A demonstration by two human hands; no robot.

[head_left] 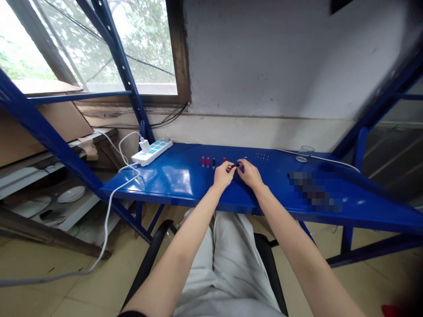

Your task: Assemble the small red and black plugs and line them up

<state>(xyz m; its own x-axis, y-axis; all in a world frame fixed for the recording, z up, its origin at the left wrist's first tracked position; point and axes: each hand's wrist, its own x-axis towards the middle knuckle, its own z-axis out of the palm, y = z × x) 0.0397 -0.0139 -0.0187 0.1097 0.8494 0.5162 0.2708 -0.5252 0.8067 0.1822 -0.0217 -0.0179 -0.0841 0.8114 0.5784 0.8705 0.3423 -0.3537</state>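
Observation:
My left hand (223, 174) and my right hand (249, 173) meet above the middle of the blue metal shelf (178, 176). Between their pinched fingertips sits a small black part (235, 165), held by both hands. Just left of my hands stand small upright pieces in a row, two red (205, 161), one black (213, 163) and another red (224, 159). Several tiny dark parts (261, 156) lie in a cluster further back on the right.
A white power strip (152, 151) with a plugged-in charger and white cable lies at the shelf's left end. A clear glass dish (304, 153) stands at the back right. Blue rack posts frame both sides; plates sit on a low shelf (66, 198) at left. I sit on a black chair.

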